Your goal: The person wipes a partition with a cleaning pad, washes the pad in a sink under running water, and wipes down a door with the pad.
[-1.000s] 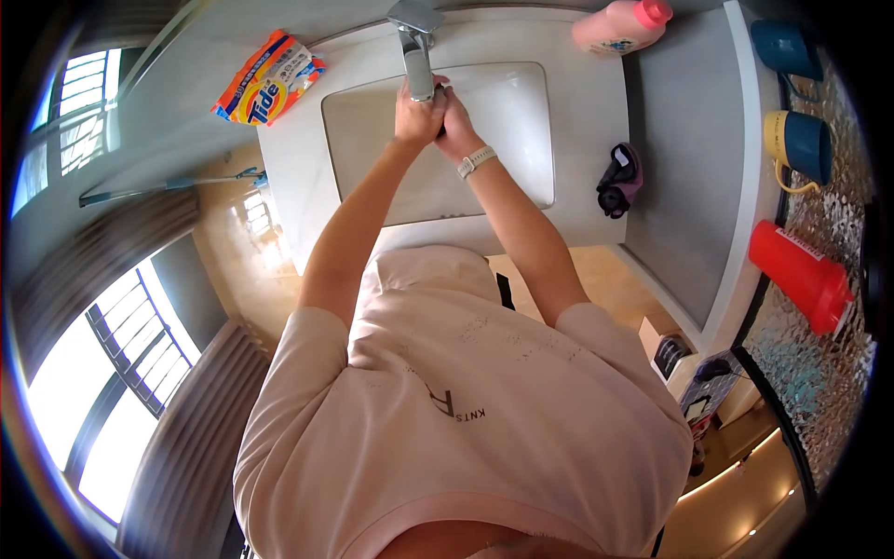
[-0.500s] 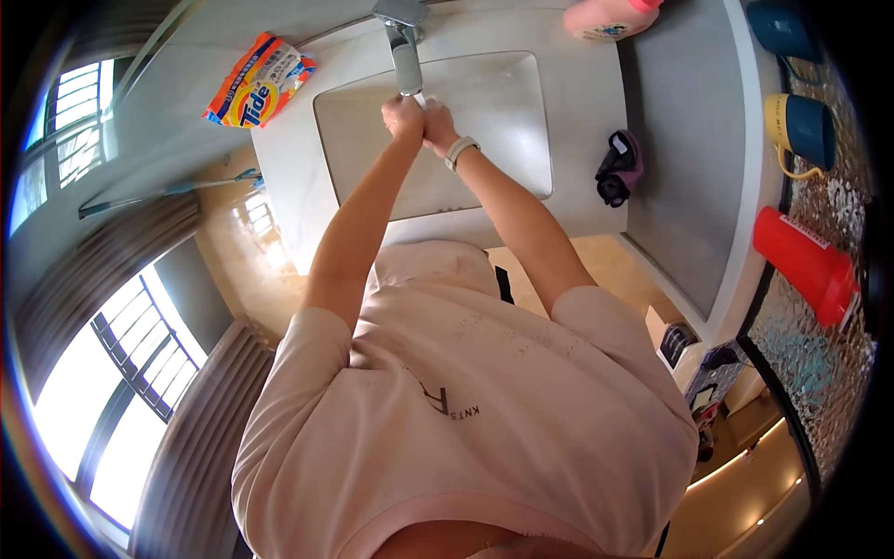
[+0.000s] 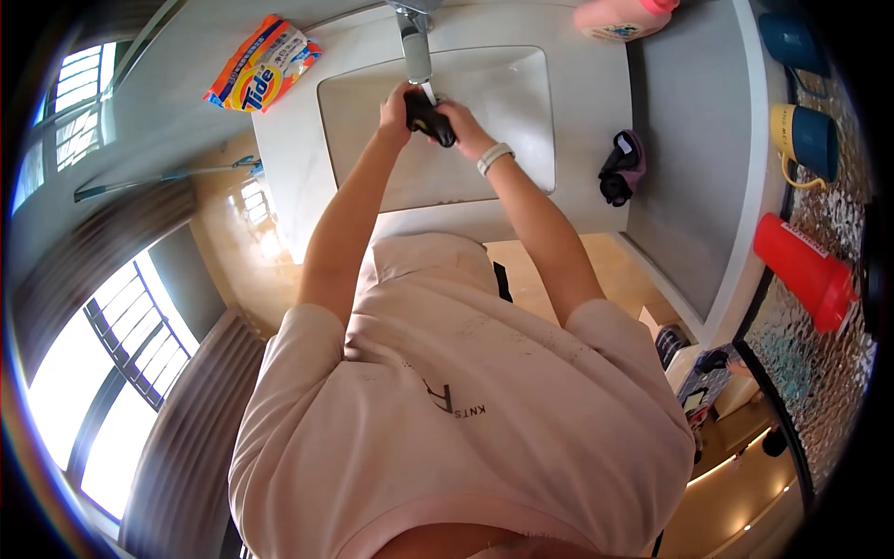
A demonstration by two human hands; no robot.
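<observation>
Under the chrome faucet (image 3: 416, 58), both hands hold a small dark piece of cloth (image 3: 429, 119), black with a lighter mark; its exact kind is not clear. My left hand (image 3: 397, 110) grips its left side, fingers partly hidden. My right hand (image 3: 463, 129), with a pale watch on the wrist (image 3: 494, 156), closes on its right side. Water runs from the spout onto the cloth. Below them lies the white sink basin (image 3: 368, 172), apart from the hands.
An orange Tide bag (image 3: 264, 65) lies left of the sink. A pink bottle (image 3: 622, 19) stands at the back right. A bundled black and purple cloth (image 3: 621, 170) sits on the right counter. Further right are blue mugs (image 3: 808, 140) and a red tumbler (image 3: 803, 270).
My hands were pressed together under the spout, hiding what they held. They have moved apart, and the dark cloth now shows between them. The view has shifted slightly.
</observation>
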